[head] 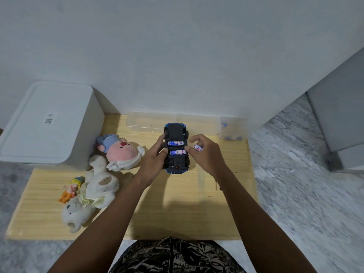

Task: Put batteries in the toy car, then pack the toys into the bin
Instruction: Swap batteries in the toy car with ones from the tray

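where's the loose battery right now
In the head view it is right of centre: the right hand pinches the battery just right of the upturned car, in front of the clear box.

toy car [176, 148] is being held belly-up at table [177, 203] centre | two batteries [175, 143] are lying in it | bin [47, 125] is standing far left | plush toys [120, 152] are lying between bin and car | clear box [173, 122] is sitting behind car
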